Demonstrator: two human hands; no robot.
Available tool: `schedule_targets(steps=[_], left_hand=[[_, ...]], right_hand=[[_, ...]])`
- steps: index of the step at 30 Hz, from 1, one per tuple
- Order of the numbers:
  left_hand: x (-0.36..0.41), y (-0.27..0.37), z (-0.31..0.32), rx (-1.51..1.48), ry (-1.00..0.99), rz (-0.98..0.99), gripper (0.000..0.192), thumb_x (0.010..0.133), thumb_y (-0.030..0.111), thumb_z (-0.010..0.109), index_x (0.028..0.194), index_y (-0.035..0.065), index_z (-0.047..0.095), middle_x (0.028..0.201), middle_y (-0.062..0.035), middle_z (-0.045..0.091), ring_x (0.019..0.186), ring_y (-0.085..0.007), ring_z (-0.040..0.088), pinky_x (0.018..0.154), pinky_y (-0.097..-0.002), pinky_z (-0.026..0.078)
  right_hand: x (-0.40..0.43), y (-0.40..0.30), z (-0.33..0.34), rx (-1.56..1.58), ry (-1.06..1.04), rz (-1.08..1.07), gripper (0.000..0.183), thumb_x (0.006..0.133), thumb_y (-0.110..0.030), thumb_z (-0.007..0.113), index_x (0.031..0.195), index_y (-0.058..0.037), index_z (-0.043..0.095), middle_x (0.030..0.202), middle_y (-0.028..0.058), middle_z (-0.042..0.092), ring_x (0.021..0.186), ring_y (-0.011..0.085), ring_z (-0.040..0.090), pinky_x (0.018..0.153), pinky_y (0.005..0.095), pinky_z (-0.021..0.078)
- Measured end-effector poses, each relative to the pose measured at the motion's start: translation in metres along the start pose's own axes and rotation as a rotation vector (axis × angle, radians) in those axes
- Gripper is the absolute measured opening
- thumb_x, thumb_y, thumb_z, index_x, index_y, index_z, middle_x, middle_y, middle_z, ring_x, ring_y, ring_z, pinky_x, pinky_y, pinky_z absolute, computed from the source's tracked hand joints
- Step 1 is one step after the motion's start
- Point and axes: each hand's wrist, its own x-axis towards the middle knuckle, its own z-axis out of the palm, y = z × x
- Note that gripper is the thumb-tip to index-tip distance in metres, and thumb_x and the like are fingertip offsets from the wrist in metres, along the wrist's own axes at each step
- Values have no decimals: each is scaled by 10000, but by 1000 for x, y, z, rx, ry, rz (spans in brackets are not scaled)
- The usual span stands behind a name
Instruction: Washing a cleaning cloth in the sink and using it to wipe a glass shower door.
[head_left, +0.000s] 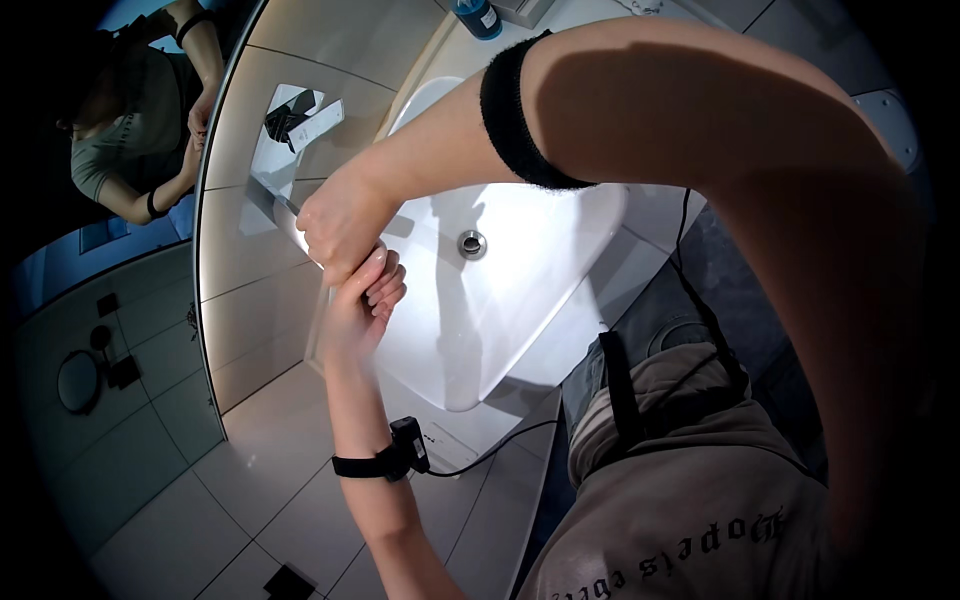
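My right hand (345, 217) reaches in from the upper right, its fingers folded and the back of the hand upward. Against its underside lies my left hand (369, 289), with curled fingers and the thumb bent over the top. The hands are in contact, but the inside of the right fist is hidden. Both are over the left side of a white ceramic washbasin (517, 300). A metal drain fitting (472, 244) shows in the basin's floor. Behind my right knuckles, a shiny pale fixture (289, 223) is partly covered; I cannot tell exactly what it is.
Black straps circle my right forearm (510, 112) and my left forearm (356, 466); the left one carries a small black device (409, 444) with a cable (495, 450). A blue bottle (478, 16) stands at the back. A wall mirror (135, 315) borders the left, near a white box (316, 125).
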Motion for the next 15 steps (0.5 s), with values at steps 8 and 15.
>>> schedule_targets(steps=[8, 15], left_hand=[[23, 4, 0, 1428, 924, 236, 362, 769, 306, 684, 939, -7, 618, 860, -158, 649, 777, -282, 623, 683, -383, 473], [35, 8, 11, 1937, 1022, 288, 302, 796, 299, 586, 858, 11, 656, 813, -219, 649, 815, -409, 620, 710, -451, 499]], right_hand=[[11, -24, 19, 28, -289, 674, 81, 642, -104, 679, 678, -133, 613, 679, 6, 663, 644, 178, 614, 644, 302, 407], [2, -32, 30, 226, -254, 1106, 83, 673, -131, 649, 739, -117, 699, 801, 58, 698, 798, 265, 672, 635, 372, 521]])
